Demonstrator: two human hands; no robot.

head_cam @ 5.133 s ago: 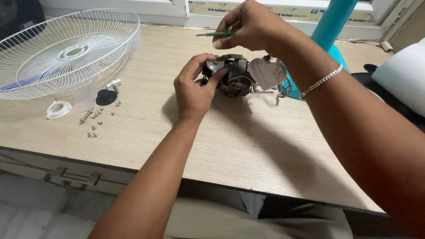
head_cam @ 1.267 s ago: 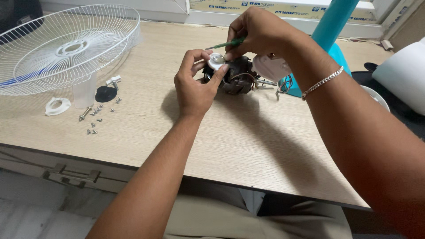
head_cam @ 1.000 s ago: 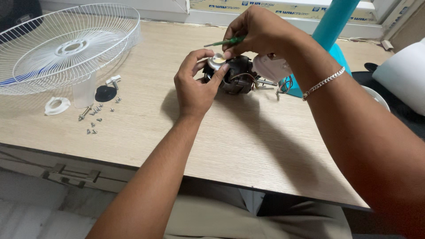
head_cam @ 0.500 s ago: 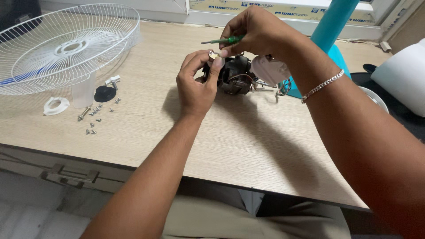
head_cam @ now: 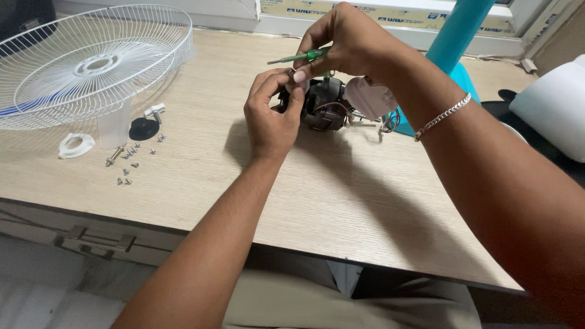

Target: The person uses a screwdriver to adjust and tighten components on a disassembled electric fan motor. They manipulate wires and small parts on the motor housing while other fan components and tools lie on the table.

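A dark fan motor (head_cam: 326,105) with copper windings and loose wires lies on the wooden table (head_cam: 341,195), attached to a teal fan stand (head_cam: 454,36). My left hand (head_cam: 272,116) grips the motor's left end, thumb and forefinger pinching a small part at its top. My right hand (head_cam: 350,42) hovers just above the motor, closed on a green-handled screwdriver (head_cam: 298,58) whose tip points left. A pale plastic cover (head_cam: 370,97) sits at the motor's right side.
A white wire fan guard (head_cam: 91,61) with blades inside lies at the far left. Beside it are a white ring (head_cam: 76,145), a black round cap (head_cam: 144,128), a clear cup (head_cam: 114,125) and several loose screws (head_cam: 126,164). A white object (head_cam: 551,106) lies at right.
My right hand has lifted the screwdriver slightly and turned it more level. My left fingers have moved up to the motor's top. The motor has stayed put.
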